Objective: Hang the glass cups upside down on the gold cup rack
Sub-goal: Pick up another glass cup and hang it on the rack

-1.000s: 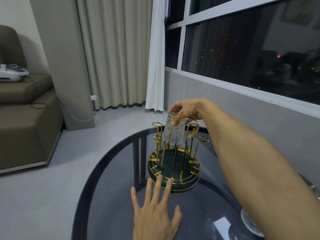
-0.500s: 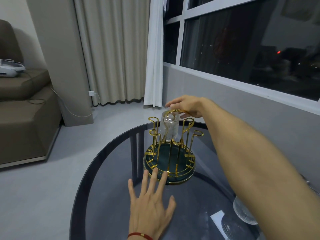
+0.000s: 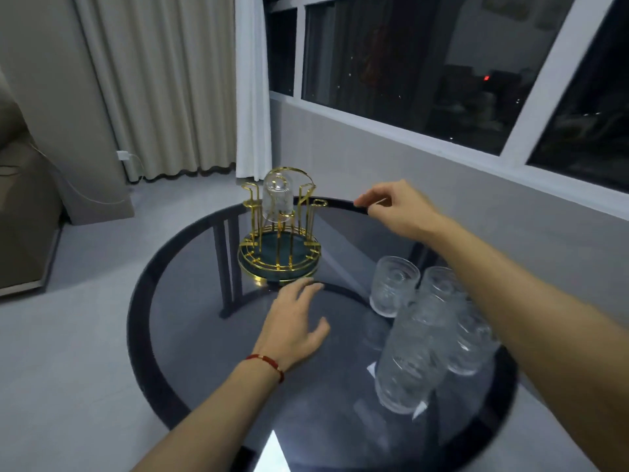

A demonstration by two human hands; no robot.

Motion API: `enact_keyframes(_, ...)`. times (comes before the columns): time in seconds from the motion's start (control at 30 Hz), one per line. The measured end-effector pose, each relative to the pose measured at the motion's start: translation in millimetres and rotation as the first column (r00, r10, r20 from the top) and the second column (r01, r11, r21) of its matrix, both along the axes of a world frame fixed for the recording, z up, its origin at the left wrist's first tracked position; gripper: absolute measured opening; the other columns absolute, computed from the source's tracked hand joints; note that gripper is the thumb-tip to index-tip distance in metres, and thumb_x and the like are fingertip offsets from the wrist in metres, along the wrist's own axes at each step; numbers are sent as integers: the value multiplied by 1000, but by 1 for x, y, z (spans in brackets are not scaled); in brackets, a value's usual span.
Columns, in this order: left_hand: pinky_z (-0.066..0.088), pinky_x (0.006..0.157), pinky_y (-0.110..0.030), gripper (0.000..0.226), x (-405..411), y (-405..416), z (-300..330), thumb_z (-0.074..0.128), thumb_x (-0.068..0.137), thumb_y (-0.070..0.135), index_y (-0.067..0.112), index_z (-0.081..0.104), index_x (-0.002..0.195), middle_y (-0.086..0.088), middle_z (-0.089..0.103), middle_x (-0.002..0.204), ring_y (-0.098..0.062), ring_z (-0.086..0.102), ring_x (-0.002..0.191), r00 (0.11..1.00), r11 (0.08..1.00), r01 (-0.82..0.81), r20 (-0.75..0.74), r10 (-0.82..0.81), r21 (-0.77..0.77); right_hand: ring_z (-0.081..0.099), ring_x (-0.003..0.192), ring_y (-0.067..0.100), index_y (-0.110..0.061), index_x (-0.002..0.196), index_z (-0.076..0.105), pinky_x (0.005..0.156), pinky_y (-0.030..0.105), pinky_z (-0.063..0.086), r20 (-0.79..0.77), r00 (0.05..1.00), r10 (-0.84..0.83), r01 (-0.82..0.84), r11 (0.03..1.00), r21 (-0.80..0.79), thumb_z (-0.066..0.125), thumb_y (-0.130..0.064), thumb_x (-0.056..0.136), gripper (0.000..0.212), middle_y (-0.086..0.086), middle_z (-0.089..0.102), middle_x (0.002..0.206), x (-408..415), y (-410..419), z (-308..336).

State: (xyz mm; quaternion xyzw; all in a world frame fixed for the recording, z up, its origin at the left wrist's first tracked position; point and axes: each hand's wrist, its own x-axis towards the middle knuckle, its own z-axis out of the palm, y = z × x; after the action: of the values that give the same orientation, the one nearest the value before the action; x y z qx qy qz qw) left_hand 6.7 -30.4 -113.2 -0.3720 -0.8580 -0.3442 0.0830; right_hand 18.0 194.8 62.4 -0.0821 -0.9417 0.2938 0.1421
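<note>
The gold cup rack (image 3: 279, 258) stands on the far part of the round dark glass table (image 3: 200, 342). One clear glass cup (image 3: 277, 198) hangs upside down on a rear peg of the rack. Several more glass cups (image 3: 422, 335) stand bunched on the table's right side, under my right forearm. My right hand (image 3: 396, 207) hovers to the right of the rack, apart from it, fingers loosely curled and holding nothing. My left hand (image 3: 294, 321) rests flat on the table just in front of the rack's base, fingers spread.
A grey wall under a dark window (image 3: 442, 63) runs close behind the table on the right. Curtains (image 3: 163, 83) hang at the back. A brown sofa (image 3: 20, 212) sits at the left across bare grey floor.
My right hand has let go of the cup, which now hangs on the rack, and has drawn back to the right. The view tilted down, showing the other cups.
</note>
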Motion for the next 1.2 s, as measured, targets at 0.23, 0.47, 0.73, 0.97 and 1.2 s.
enact_keyframes(0.23,39,93,-10,90,78,42,12,74,71,72,41,35,145,18,48,135,7,46,123,881,931,246,338,-331,271,69,81,-9,-34,97,78,74,3,48,-228,948,-221,191,971,-144,59,-3,90,36,-20,77,92,123,-1,-38)
enact_keyframes(0.47,42,96,-9,94,96,54,7,87,59,51,22,50,140,13,58,132,-6,56,121,928,969,194,292,-233,155,74,94,5,-29,99,79,89,27,60,-204,930,-305,242,928,-285,63,1,92,34,-13,80,98,190,-21,-83)
enact_keyframes(0.73,48,89,-23,78,55,9,37,89,58,45,24,51,123,7,61,116,-10,59,105,928,923,-108,371,-40,368,69,109,-4,-31,120,72,93,15,55,-116,973,-200,145,917,-370,63,-13,96,31,-17,75,116,172,-73,-95)
enact_keyframes(0.97,43,82,-17,75,31,-15,39,85,57,53,31,52,121,19,61,112,10,56,103,858,767,-326,513,-5,553,57,140,34,-13,152,51,111,53,51,112,993,-25,112,429,-897,44,-42,111,51,11,58,155,92,-114,-110)
enact_keyframes(1.2,48,102,-30,85,-2,-7,37,68,75,73,26,50,144,9,59,133,-3,56,122,814,776,-217,548,-191,593,68,128,35,-3,141,62,100,48,58,-43,991,-127,-16,201,-979,62,-32,104,46,19,69,142,58,-104,-98)
